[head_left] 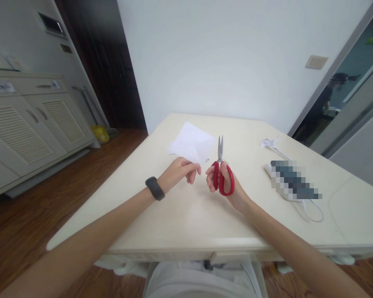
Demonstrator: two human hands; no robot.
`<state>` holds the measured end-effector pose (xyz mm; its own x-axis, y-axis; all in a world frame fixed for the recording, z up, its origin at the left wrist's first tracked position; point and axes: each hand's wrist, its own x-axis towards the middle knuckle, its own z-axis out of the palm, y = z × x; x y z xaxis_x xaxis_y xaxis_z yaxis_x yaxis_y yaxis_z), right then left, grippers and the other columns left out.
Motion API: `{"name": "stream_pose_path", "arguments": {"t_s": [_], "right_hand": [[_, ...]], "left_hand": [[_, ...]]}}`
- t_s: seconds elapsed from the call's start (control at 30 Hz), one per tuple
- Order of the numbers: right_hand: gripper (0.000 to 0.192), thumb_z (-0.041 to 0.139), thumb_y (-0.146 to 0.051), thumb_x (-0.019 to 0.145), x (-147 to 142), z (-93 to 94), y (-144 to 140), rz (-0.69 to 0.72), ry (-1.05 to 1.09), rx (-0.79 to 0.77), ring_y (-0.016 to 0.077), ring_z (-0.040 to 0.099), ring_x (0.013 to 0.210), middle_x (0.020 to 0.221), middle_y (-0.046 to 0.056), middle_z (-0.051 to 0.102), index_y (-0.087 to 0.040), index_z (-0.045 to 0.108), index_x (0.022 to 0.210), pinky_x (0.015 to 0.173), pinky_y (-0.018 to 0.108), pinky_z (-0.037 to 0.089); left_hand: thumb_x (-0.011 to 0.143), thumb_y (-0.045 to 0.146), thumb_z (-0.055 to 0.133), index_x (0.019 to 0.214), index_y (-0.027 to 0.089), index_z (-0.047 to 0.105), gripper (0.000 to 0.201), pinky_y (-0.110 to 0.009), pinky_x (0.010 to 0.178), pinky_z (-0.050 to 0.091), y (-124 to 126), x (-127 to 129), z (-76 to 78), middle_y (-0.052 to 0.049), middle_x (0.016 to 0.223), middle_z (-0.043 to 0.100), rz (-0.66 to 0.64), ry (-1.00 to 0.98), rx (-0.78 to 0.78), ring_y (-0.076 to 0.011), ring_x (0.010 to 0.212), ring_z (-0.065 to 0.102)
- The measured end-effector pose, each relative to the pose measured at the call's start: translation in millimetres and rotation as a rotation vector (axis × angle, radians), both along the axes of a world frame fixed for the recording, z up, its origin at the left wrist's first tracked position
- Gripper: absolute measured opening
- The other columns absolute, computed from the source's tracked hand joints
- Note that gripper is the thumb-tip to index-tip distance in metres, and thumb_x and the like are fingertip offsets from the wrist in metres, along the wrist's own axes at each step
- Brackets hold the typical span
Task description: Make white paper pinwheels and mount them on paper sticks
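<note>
Pointing lengthwise at white wall (220, 62), red-handled metal scissors (220, 160) clasped in right grip (236, 196), left grip (178, 172) pinching white paper (192, 138), cream counter (180, 219).

Scissors (220, 159) with red handles (216, 176) and silver-grey blades (220, 153); plain white paper (191, 140); plain cream counter (180, 223); black wristband (155, 188); beyond the counter's left edge, brown wood-grained floor (65, 194).

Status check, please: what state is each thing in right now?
Scissors: in right hand, blades slightly parted, apart from the paper.
Paper: pinched in left hand; whether cut, unclear.
Dark wristband: worn.
White corded object: lying on the table, partly pixelated.
Cabinet doors: closed.
</note>
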<state>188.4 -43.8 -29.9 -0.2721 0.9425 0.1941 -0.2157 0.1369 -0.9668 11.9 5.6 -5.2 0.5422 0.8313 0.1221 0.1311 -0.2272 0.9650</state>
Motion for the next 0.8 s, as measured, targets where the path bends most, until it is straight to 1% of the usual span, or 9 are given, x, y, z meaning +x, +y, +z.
{"name": "stream_pose_path", "arguments": {"t_s": [0.1,0.17,0.23,0.33,0.5,0.67,0.8], "right_hand": [[0.057,0.023,-0.065,0.083,1.9,-0.8,2.0,0.042,0.070,-0.028,0.0125,0.050,0.056,0.068,0.002,0.056,-0.019,0.057,0.084,0.062,0.028,0.040],[0.061,0.022,-0.068,0.082,1.8,-1.6,2.4,0.081,0.081,-0.055,0.0131,0.051,0.059,0.071,0.003,0.056,-0.018,0.058,0.085,0.066,0.029,0.041],[0.059,0.024,-0.066,0.083,0.5,-3.0,1.8,0.128,0.055,-0.065,0.0132,0.052,0.061,0.073,0.003,0.057,-0.018,0.059,0.086,0.067,0.029,0.041],[0.054,0.027,-0.060,0.086,-2.2,-5.9,-0.4,0.183,-0.010,-0.034,0.0137,0.055,0.067,0.077,0.005,0.059,-0.018,0.060,0.089,0.070,0.028,0.041],[0.046,0.029,-0.051,0.090,-4.0,-7.1,-2.9,0.223,-0.130,0.004,0.0133,0.055,0.071,0.086,0.006,0.061,-0.018,0.059,0.098,0.070,0.028,0.041],[0.045,0.033,-0.053,0.089,-3.9,-3.2,-3.3,0.271,-0.179,-0.024,0.0136,0.055,0.071,0.089,0.008,0.062,-0.016,0.057,0.100,0.068,0.028,0.041],[0.045,0.034,-0.053,0.088,-3.9,-2.3,-3.3,0.263,-0.203,-0.058,0.0131,0.055,0.070,0.092,0.008,0.062,-0.016,0.056,0.100,0.067,0.028,0.040]], "left_hand": [[0.081,0.030,0.047,0.060,0.014,0.058,0.028,-0.023,0.051,0.040,-0.7,-0.1,0.6,0.001,0.044,0.052,0.011,-0.003,0.002,-0.0101,0.045,0.048],[0.080,0.029,0.047,0.060,0.014,0.058,0.027,-0.023,0.051,0.040,-1.1,-0.2,0.9,0.002,0.044,0.051,0.025,-0.005,0.010,-0.0099,0.045,0.047],[0.080,0.029,0.047,0.060,0.014,0.058,0.027,-0.023,0.052,0.040,-1.4,-0.4,1.0,0.002,0.044,0.051,0.038,-0.006,0.019,-0.0100,0.045,0.047],[0.079,0.030,0.047,0.060,0.014,0.058,0.027,-0.023,0.052,0.040,-1.4,-0.7,0.6,0.001,0.044,0.050,0.059,-0.014,0.031,-0.0103,0.045,0.046],[0.081,0.033,0.047,0.060,0.014,0.056,0.029,-0.023,0.052,0.039,-0.5,-1.0,0.1,0.002,0.043,0.049,0.082,-0.027,0.050,-0.0095,0.044,0.045],[0.083,0.034,0.046,0.062,0.014,0.056,0.030,-0.022,0.052,0.038,0.3,-1.2,-0.1,0.003,0.043,0.049,0.073,-0.018,0.059,-0.0092,0.045,0.045],[0.084,0.035,0.045,0.063,0.014,0.056,0.031,-0.023,0.052,0.038,0.2,-1.4,-0.5,0.003,0.043,0.050,0.067,-0.020,0.066,-0.0094,0.045,0.046]]}}
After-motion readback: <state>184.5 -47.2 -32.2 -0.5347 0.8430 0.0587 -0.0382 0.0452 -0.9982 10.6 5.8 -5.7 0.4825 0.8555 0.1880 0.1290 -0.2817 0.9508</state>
